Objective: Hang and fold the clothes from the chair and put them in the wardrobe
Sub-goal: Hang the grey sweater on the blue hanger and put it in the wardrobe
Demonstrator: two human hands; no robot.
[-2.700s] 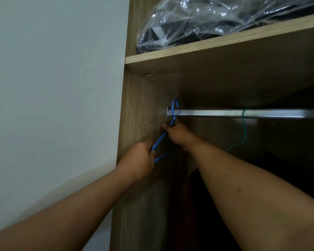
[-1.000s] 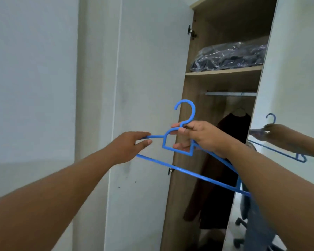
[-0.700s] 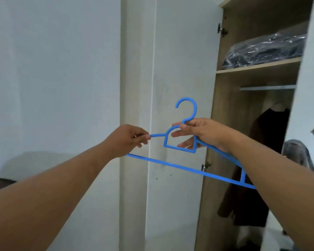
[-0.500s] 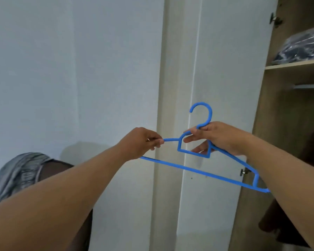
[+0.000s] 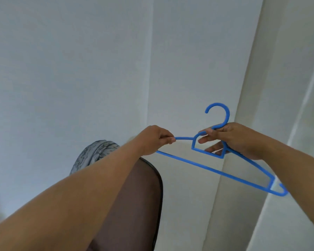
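Note:
I hold a blue plastic hanger (image 5: 203, 165) in the air in front of me, hook up. My left hand (image 5: 152, 139) pinches its left shoulder arm. My right hand (image 5: 232, 138) grips the neck just under the hook. Below my left forearm stands a dark mesh chair back (image 5: 138, 205). A grey patterned garment (image 5: 94, 154) is draped over the chair's top, partly hidden by my arm.
A pale wall (image 5: 71, 69) fills the left and middle. The white wardrobe door (image 5: 288, 87) runs down the right side. The wardrobe's inside is out of view.
The view has swung left, away from the open wardrobe, and the chair with the grey garment has come into view. Both hands keep their hold on the hanger.

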